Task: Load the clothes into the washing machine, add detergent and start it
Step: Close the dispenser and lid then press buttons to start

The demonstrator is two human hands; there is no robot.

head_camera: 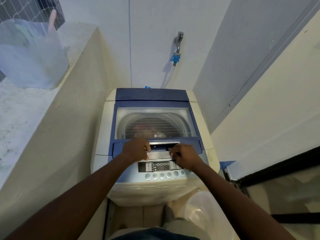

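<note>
A cream top-loading washing machine (103,135) with a blue lid (152,96) stands in front of me. The lid is down, and through its glass window (155,122) I see the drum with something reddish inside. My left hand (136,149) and my right hand (185,157) both lie at the silver lid handle (161,148), fingers curled over its front edge. The control panel (161,168) with a dark display and a row of round buttons lies just below my hands.
A translucent plastic container (31,54) sits on the ledge at upper left. A tap with a blue hose connector (176,58) is on the back wall. A clear plastic basket (199,210) stands on the floor at the machine's front right. Walls close in on both sides.
</note>
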